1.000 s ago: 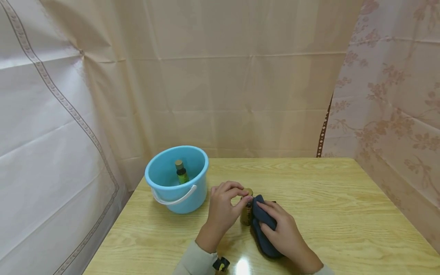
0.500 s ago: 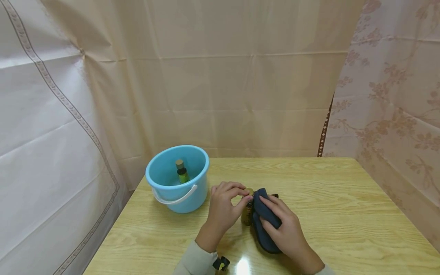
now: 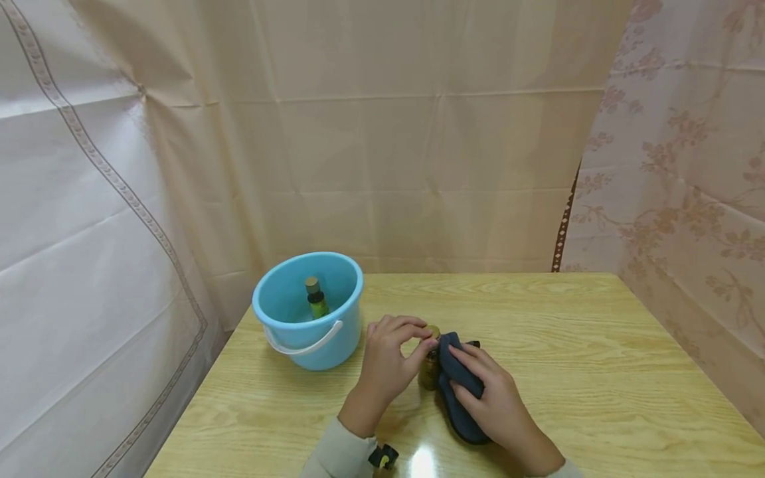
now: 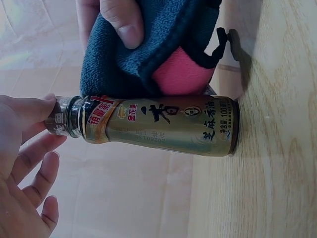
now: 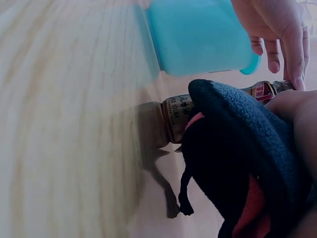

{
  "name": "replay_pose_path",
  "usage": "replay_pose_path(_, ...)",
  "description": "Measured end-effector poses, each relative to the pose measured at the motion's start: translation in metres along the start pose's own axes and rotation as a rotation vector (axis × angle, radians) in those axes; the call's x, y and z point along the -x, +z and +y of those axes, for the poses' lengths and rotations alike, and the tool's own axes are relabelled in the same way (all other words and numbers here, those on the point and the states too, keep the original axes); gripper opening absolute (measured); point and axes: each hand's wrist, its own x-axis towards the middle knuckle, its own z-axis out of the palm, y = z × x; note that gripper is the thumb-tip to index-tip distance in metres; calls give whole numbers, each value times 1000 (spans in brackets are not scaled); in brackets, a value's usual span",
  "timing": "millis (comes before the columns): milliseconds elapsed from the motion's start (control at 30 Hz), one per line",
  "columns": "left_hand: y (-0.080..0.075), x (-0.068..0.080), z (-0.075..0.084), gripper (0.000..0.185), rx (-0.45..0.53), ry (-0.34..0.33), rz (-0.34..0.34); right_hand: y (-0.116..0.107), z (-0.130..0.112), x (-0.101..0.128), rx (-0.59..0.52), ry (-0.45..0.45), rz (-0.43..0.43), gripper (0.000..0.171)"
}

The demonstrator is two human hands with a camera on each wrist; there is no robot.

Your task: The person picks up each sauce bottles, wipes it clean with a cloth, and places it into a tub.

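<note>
A slim sesame oil bottle (image 4: 163, 126) with a gold label stands upright on the table. My left hand (image 3: 385, 355) pinches its cap between thumb and index finger, while the other fingers extend loosely, as the left wrist view shows. My right hand (image 3: 496, 398) grips a folded dark blue fleece cloth (image 3: 463, 421) with black edging, a pink part and a small black loop. In the left wrist view the cloth (image 4: 124, 64) lies against the bottle's side. From the right wrist, part of the bottle (image 5: 176, 116) is hidden behind the cloth.
A light blue bucket (image 3: 352, 332) with a white handle stands at the table's left. Inside it is a bottle (image 3: 317, 302) with a green label and a tan cap. The wood-grain table (image 3: 568, 345) extends right. Curtains (image 3: 418, 166) hang behind and at both sides.
My right hand and the cloth have shifted slightly up along the bottle, then slightly back down. The left hand has stayed at the cap, and the bottle remains standing.
</note>
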Motion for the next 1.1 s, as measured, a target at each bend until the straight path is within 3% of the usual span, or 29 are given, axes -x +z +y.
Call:
replay_pose_path(233, -1, 0, 0, 16, 12, -11, -11, 1, 3, 0, 14, 62, -69, 56)
replay_pose_path(567, -1, 1, 2, 14, 6, -9, -11, 3, 3, -1, 1, 218, -211, 51)
replay_pose_path(1100, 0, 0, 3, 19, -78, -42, 19, 3, 5, -2, 21, 227, -245, 47)
